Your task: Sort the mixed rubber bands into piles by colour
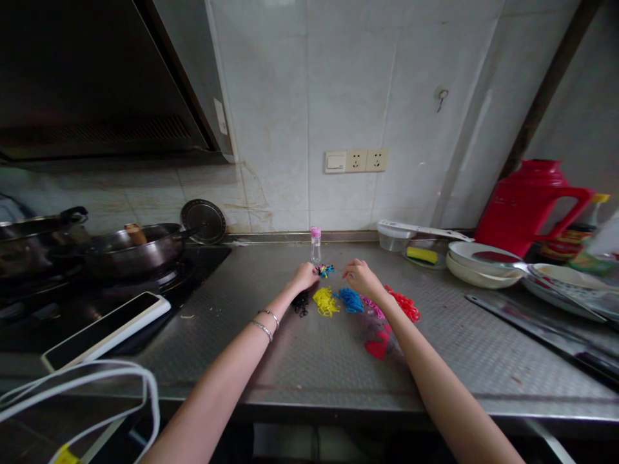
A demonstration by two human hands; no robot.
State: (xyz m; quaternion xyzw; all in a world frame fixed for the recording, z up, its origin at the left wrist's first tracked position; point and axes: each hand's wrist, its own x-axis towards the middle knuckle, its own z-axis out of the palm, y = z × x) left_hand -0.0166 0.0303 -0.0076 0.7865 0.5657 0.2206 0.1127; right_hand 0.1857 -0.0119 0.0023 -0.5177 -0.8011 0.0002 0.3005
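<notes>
My left hand [305,276] is at the left edge of a small mixed-colour pile of rubber bands [325,270], its fingers pressed together; what they hold is too small to make out. To the right of that pile, my right hand [360,277] is held in a pinch, and anything in it is too small to name. In front lie sorted heaps: black bands [301,303], yellow bands [325,301], blue bands [350,300], purple bands [371,307] and red bands [404,304]. My right forearm partly covers the purple and red heaps. A small clear bottle with a pink cap [316,245] stands behind the mixed pile.
A clear bag with red hearts [380,343] lies beside my right forearm. Left are a pan [135,254] on the stove and a white device [106,328] with cables. Right are stacked bowls [483,274], a knife [536,332], a yellow sponge [422,256] and a red thermos [520,212].
</notes>
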